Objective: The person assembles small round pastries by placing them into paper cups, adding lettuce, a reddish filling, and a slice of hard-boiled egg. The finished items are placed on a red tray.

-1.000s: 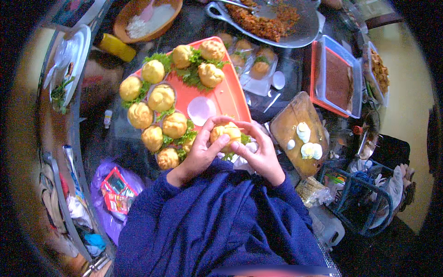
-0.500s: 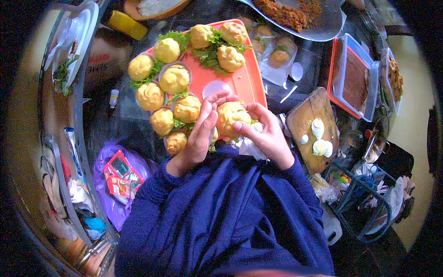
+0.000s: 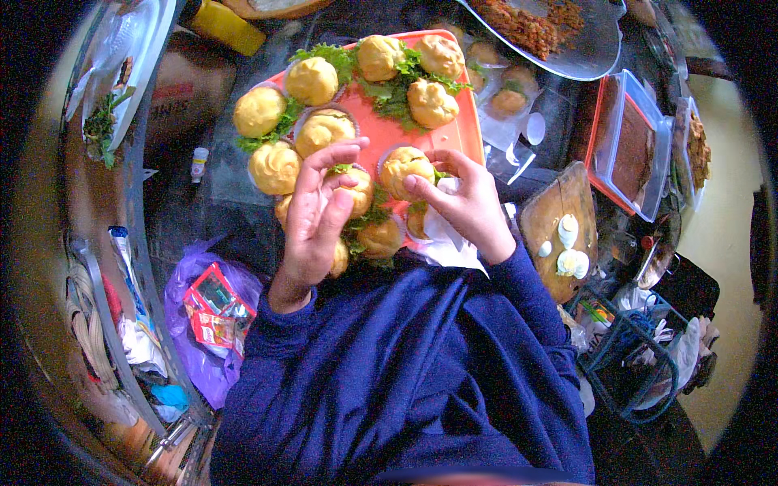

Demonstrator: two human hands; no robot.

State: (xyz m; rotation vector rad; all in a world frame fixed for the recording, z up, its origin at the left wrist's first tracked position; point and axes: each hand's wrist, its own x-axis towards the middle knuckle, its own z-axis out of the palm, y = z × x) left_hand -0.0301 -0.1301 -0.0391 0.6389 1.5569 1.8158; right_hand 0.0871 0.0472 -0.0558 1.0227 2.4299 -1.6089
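On the orange tray (image 3: 369,113) sit several golden cream puffs (image 3: 312,81) with green lettuce (image 3: 393,101) at their sides, some in white paper cups. My right hand (image 3: 470,202) grips one filled cream puff (image 3: 405,168) by its right side, thumb on top. That puff sits in a paper cup on the tray, lettuce poking out beside it. My left hand (image 3: 314,219) hovers open over the near-left puffs, fingers apart, and partly hides them. White paper (image 3: 442,239) lies under my right hand at the tray's near edge.
Right of the tray, a wooden board (image 3: 559,211) bears pieces of boiled egg (image 3: 571,263). Behind stands a metal pan (image 3: 596,57) of reddish-brown filling. A lidded plastic box (image 3: 628,146) and a wire basket (image 3: 632,348) are farther right. A purple bag (image 3: 182,316) lies left.
The cream puff held between both hands now rests in the paper cup that was bare before. My left hand has drawn away to the left; my right hand remains on the puff.
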